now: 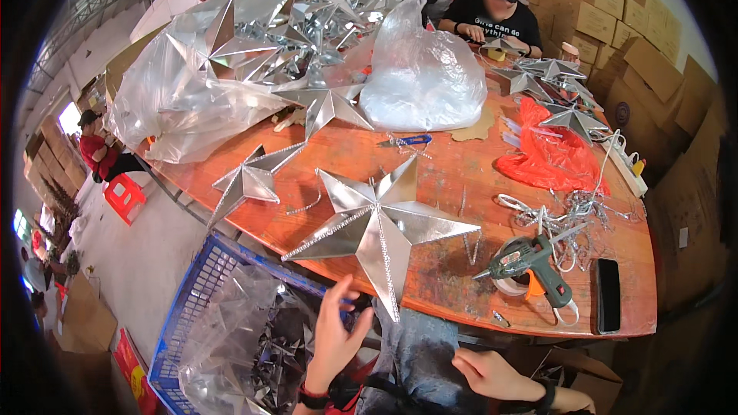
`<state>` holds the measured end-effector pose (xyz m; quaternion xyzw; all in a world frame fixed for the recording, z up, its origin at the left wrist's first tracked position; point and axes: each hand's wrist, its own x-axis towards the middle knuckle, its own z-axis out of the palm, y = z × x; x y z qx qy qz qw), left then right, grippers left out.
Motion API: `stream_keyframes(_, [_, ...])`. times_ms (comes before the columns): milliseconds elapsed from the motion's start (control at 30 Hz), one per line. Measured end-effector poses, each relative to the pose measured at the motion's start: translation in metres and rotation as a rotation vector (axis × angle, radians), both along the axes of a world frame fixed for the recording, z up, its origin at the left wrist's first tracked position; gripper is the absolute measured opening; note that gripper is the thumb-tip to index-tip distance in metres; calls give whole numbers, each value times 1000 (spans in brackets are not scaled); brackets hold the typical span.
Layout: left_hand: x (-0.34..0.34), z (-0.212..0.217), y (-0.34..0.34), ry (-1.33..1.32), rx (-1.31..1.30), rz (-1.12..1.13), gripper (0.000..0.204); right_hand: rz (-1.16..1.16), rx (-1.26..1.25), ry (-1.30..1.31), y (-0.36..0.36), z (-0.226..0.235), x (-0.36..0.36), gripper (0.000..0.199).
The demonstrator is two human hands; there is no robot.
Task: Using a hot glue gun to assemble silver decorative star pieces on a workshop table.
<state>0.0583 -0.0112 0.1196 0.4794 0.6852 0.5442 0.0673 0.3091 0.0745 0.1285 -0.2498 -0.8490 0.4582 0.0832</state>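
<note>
A large silver five-pointed star (393, 234) lies on the wooden table in front of me, with a beaded silver trim along two of its ridges. My left hand (338, 330) is just below the star's near points, fingers apart, holding nothing. Over my lap, my right hand (492, 375) has its fingers curled together; whatever they may hold is hidden. A smaller silver star (250, 180) lies to the left, also with beaded trim. To the right, a green glue gun (530, 265) rests on a roll of tape (509, 286).
A blue basket (184, 307) of silver pieces stands at lower left. Bags of stars (223, 100) and a white plastic bag (427, 77) cover the far table. A red bag (546, 150), tangled trim (584, 215) and a phone (608, 296) lie right. A co-worker (500, 15) sits opposite.
</note>
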Motion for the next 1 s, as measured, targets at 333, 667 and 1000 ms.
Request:
stream_keyframes(333, [10,3,39,142,37,175,79,117,-128,193,-19,-46,-25,19])
stream_keyframes(667, [29,11,59,42,170,224,80,197,-86,256,-13,-24,-17,18])
stream_keyframes(1000, [30,-3,66,-37,350,274,60,164,-51,247,-17,-24,-17,13])
